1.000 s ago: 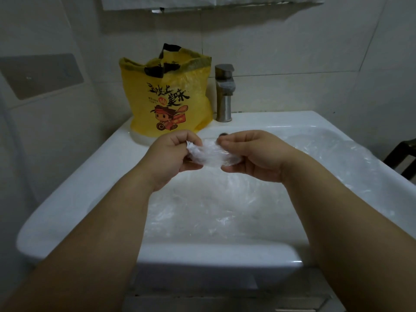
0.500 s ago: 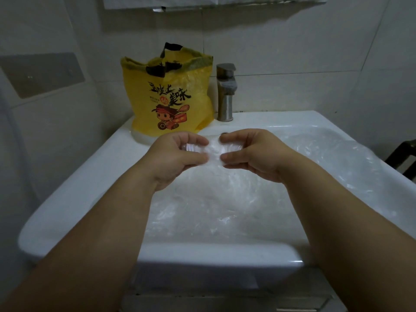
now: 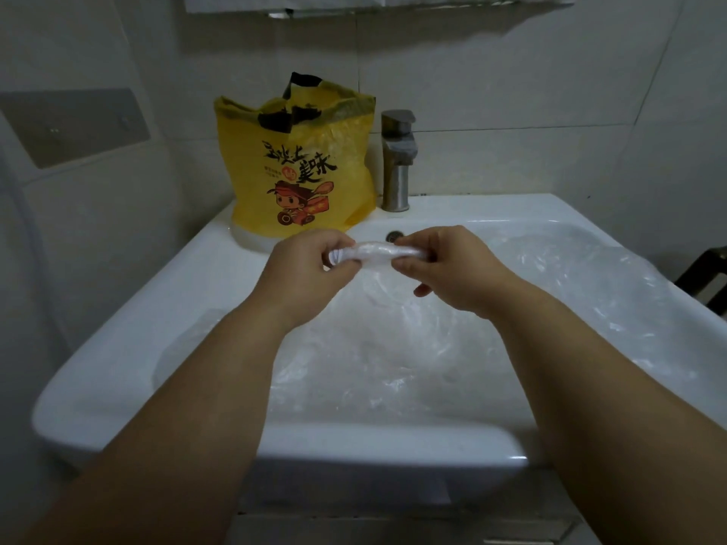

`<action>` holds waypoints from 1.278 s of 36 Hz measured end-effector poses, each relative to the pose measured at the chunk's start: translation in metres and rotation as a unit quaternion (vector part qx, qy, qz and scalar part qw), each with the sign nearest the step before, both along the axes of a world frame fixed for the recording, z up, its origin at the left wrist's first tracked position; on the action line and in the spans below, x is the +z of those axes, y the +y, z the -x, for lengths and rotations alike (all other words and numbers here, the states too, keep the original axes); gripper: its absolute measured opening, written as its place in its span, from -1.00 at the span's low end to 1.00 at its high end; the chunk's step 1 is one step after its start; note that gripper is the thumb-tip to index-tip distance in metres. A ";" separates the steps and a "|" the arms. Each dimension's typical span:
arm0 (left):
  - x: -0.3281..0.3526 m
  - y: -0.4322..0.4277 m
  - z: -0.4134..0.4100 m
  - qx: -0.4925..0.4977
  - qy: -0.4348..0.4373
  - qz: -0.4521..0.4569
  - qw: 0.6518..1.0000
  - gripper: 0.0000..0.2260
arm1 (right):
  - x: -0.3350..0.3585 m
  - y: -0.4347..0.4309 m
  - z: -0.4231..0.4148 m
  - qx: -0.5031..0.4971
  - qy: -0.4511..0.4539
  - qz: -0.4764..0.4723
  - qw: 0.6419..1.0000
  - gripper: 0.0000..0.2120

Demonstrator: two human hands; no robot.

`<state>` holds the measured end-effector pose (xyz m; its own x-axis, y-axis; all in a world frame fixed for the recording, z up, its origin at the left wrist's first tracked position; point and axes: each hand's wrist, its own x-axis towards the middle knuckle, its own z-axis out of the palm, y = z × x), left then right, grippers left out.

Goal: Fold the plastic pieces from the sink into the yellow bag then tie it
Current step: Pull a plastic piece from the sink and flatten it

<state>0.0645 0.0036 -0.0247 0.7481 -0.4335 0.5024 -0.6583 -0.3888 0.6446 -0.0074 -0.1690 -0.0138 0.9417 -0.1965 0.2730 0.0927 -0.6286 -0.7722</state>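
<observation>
Left hand (image 3: pixel 310 265) and right hand (image 3: pixel 444 265) each pinch one end of a rolled plastic piece (image 3: pixel 377 251) above the sink (image 3: pixel 157 308), near the yellow bag (image 3: pixel 295 167) standing far left. The springy film probably unrolls if either pinch slackens, and the light bag may topple during insertion.

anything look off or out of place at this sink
Only the clear plastic: crumpled sheets fill the sink and drape over its right rim. The yellow bag stands upright at the back left corner beside the faucet, mouth open. The left hand and right hand pinch a rolled piece. Nothing looks damaged.
</observation>
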 end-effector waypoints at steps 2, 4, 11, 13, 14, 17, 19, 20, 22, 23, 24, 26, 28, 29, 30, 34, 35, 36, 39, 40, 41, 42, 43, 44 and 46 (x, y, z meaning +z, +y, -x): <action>0.001 0.001 0.001 -0.016 0.014 0.003 1.000 -0.97 | 0.001 -0.001 0.001 -0.007 -0.014 0.040 0.999 -0.77; 0.002 0.001 0.001 -0.042 0.066 0.023 0.997 -0.97 | 0.001 -0.004 0.000 -0.014 -0.027 0.073 0.997 -0.75; 0.013 0.000 0.002 -0.104 0.251 0.200 0.941 -0.92 | 0.007 -0.002 0.006 0.032 0.018 -0.008 0.999 -0.82; 0.014 0.002 -0.001 -0.101 0.267 0.241 0.927 -0.92 | 0.008 -0.001 0.008 0.053 0.022 -0.056 0.997 -0.83; 0.016 0.002 -0.001 -0.102 0.278 0.255 0.921 -0.93 | 0.010 0.000 0.009 0.062 0.025 -0.077 0.995 -0.82; 0.017 0.000 -0.003 -0.102 0.297 0.318 0.894 -0.93 | 0.012 0.004 0.011 0.097 0.043 -0.144 0.984 -0.81; 0.018 -0.002 -0.004 -0.137 0.326 0.368 0.860 -0.87 | 0.012 0.008 0.011 0.119 0.051 -0.193 0.973 -0.82; 0.019 -0.003 -0.003 -0.162 0.352 0.379 0.841 -0.71 | 0.012 0.011 0.010 0.127 0.051 -0.211 0.968 -0.81; 0.017 -0.006 0.002 -0.197 0.403 0.325 0.832 -0.38 | 0.011 0.019 0.010 0.143 0.053 -0.236 0.960 -0.79; 0.014 -0.008 0.006 -0.211 0.408 0.265 0.848 -0.37 | 0.010 0.023 0.010 0.153 0.057 -0.242 0.956 -0.77; 0.011 -0.012 0.013 -0.219 0.404 0.198 0.866 -0.43 | 0.008 0.026 0.010 0.160 0.062 -0.241 0.955 -0.76; 0.007 -0.020 0.022 -0.209 0.387 0.128 0.889 -0.52 | 0.006 0.033 0.009 0.162 0.071 -0.217 0.960 -0.73; 0.008 -0.024 0.025 -0.185 0.377 0.131 0.898 -0.59 | 0.005 0.035 0.009 0.170 0.078 -0.195 0.963 -0.74; 0.010 -0.023 0.024 -0.175 0.370 0.138 0.902 -0.61 | 0.005 0.034 0.009 0.177 0.086 -0.189 0.962 -0.75; 0.012 -0.022 0.024 -0.171 0.364 0.146 0.904 -0.63 | 0.005 0.033 0.009 0.181 0.099 -0.189 0.960 -0.76; 0.012 -0.017 0.015 -0.127 0.355 0.196 0.905 -0.63 | 0.009 0.022 0.009 0.161 0.152 -0.208 0.953 -0.76; 0.012 -0.017 0.014 -0.102 0.342 0.210 0.910 -0.65 | 0.010 0.020 0.009 0.153 0.159 -0.211 0.952 -0.76; 0.012 -0.016 0.013 -0.072 0.324 0.223 0.917 -0.68 | 0.010 0.018 0.009 0.149 0.163 -0.213 0.952 -0.76; 0.011 -0.014 0.010 0.007 0.252 0.251 0.935 -0.79 | 0.011 0.014 0.010 0.140 0.165 -0.224 0.950 -0.76; 0.010 -0.012 0.009 0.019 0.229 0.252 0.940 -0.81 | 0.011 0.014 0.010 0.136 0.162 -0.231 0.950 -0.77; 0.010 -0.010 0.007 0.023 0.210 0.251 0.945 -0.81 | 0.011 0.013 0.009 0.129 0.155 -0.237 0.950 -0.78; 0.010 -0.008 0.006 0.022 0.201 0.251 0.947 -0.81 | 0.011 0.013 0.008 0.119 0.145 -0.241 0.952 -0.79; 0.010 -0.007 0.005 0.017 0.200 0.252 0.947 -0.81 | 0.010 0.012 0.007 0.108 0.134 -0.244 0.954 -0.80; 0.011 -0.006 0.004 0.010 0.208 0.252 0.945 -0.82 | 0.011 0.012 0.006 0.098 0.121 -0.248 0.956 -0.81; 0.012 -0.004 0.004 -0.014 0.237 0.253 0.938 -0.87 | 0.011 0.010 0.005 0.080 0.090 -0.270 0.955 -0.84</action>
<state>0.0605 -0.0007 -0.0132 0.9315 -0.2513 0.2630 -0.2563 0.0596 0.9648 -0.0125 -0.1586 -0.0031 0.9937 -0.1122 0.0039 -0.0101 -0.1236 -0.9923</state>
